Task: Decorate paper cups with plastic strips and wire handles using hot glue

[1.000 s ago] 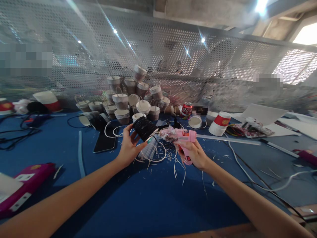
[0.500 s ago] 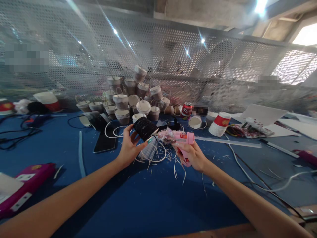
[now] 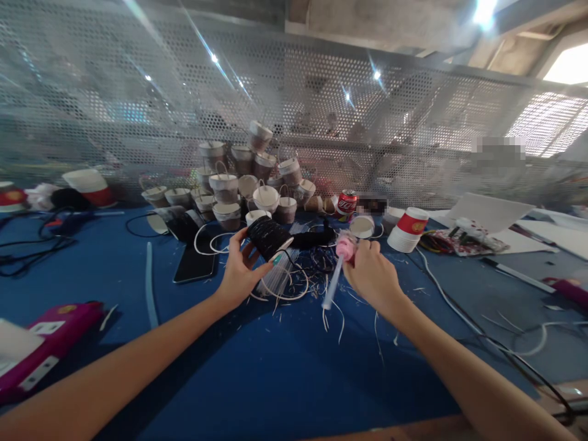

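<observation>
Cup [image 3: 269,237] in left hand [image 3: 239,275]: black, rough, glittery cord wrap, white paper rim. Glue gun [image 3: 344,247] in right hand [image 3: 373,277]: pink plastic, smooth; glue stick [image 3: 331,285] translucent, waxy. Table [image 3: 275,373]: blue cloth, matt, felt-like. Screen [image 3: 321,92]: perforated metal, grey, dull sheen. Pile [image 3: 243,184]: paper cups, matt, white inside. Can [image 3: 346,202]: red metal, glossy. Phone [image 3: 195,264]: black, glossy glass. Scraps [image 3: 331,313]: thin white strips, smooth. Pouch [image 3: 50,343]: magenta, slight sheen. Cable [image 3: 478,334]: black, smooth, rubbery.

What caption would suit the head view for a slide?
Left hand holds a black-wrapped cup; right hand holds a pink glue gun above a blue table.
</observation>
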`<state>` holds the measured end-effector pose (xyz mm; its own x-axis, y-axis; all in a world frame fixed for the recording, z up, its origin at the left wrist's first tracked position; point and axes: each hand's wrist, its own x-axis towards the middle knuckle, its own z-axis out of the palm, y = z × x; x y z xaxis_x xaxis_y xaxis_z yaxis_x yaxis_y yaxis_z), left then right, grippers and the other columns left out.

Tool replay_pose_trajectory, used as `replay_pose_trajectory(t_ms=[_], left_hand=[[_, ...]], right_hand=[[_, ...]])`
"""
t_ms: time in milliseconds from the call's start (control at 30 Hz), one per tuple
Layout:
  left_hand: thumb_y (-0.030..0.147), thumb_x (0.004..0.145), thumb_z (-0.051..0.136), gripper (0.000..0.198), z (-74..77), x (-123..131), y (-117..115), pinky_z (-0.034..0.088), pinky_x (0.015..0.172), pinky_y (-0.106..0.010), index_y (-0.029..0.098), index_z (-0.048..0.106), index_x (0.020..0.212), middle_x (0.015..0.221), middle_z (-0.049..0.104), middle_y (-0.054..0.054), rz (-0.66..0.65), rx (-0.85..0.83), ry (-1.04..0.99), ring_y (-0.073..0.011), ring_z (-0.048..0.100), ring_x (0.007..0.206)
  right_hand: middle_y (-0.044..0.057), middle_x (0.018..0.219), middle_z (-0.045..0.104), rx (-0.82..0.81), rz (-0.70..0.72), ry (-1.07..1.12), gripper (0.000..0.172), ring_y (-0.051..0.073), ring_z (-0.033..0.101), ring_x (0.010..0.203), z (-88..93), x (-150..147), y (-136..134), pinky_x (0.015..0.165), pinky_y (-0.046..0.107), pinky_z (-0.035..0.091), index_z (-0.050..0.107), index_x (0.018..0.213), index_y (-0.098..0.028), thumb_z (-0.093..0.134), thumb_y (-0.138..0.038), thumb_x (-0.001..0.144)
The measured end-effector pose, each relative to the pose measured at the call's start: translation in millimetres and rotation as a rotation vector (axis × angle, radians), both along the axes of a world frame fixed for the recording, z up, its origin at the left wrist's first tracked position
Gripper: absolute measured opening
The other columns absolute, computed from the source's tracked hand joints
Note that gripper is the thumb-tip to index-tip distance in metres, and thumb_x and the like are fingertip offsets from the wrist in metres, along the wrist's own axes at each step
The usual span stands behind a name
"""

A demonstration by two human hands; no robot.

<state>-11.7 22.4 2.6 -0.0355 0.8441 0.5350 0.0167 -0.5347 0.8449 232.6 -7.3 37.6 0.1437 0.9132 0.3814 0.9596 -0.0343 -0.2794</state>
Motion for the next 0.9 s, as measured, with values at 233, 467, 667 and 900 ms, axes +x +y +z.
replay_pose_trajectory(t_ms=[233,467,667,900], left_hand=[[0.025,0.063,0.073,0.081,2.3,0.3,-2.4,0.041,0.099,-0.044,0.024,0.028,0.131,0.136,0.033,-0.013,-0.021,0.023,0.108,-0.0266,0.045,0.119],[0.023,0.066,0.071,0.076,3.2,3.3,-8.7,0.037,0.102,-0.046,0.023,0.031,0.132,0.137,0.034,-0.012,-0.1,0.018,0.174,-0.0273,0.042,0.122],[0.017,0.064,0.071,0.077,0.1,3.4,-7.6,0.038,0.101,-0.045,0.024,0.033,0.13,0.135,0.035,-0.012,-0.118,0.019,0.201,-0.0264,0.042,0.122],[0.018,0.062,0.071,0.074,-0.4,4.0,-7.2,0.042,0.097,-0.045,0.023,0.036,0.127,0.133,0.036,-0.012,-0.111,0.02,0.267,-0.0277,0.044,0.119]], right_hand=[[0.024,0.103,0.047,0.126,0.014,-0.093,0.03,0.04,0.039,0.103,3.6,3.5,1.2,0.079,0.053,0.035,0.052,0.097,-0.005,0.048,-0.015,0.069],[0.005,0.108,0.053,-0.184,0.814,0.502,0.038,0.02,0.041,0.099,-6.4,-22.9,-10.4,0.086,0.037,0.037,0.05,0.112,-0.021,0.045,-0.013,0.076],[0.003,0.086,0.056,-0.427,0.956,0.727,0.036,0.014,0.047,0.076,-16.0,-26.9,-3.9,0.068,0.028,0.039,0.053,0.109,-0.017,0.054,-0.039,0.081],[-0.003,0.054,0.043,-0.28,0.884,0.815,0.038,0.008,0.039,0.052,5.1,-20.5,0.5,0.052,0.023,0.031,0.059,0.067,-0.017,0.045,-0.048,0.084]])
